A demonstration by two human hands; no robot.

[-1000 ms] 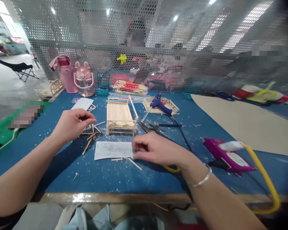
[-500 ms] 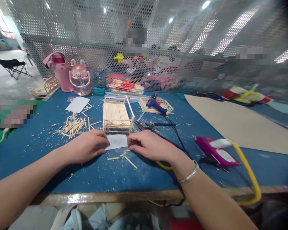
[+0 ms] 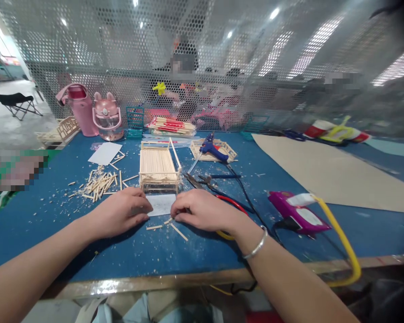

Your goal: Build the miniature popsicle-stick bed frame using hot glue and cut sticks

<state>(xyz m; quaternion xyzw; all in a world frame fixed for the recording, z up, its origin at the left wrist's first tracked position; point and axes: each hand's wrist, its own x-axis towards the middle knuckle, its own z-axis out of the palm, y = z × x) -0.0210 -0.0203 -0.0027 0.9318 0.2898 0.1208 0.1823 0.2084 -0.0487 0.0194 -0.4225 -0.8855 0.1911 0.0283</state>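
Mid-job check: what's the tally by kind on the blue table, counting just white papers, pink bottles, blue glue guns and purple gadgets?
White papers: 2
Pink bottles: 2
Blue glue gun: 1
Purple gadget: 1
Total: 6

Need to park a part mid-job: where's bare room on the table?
Mostly bare: the tan sheet, and the blue tabletop right of the yellow tube, between sheet and front edge. Crowded: around the nearer white paper, with the stick frame behind, loose sticks left, pliers right.
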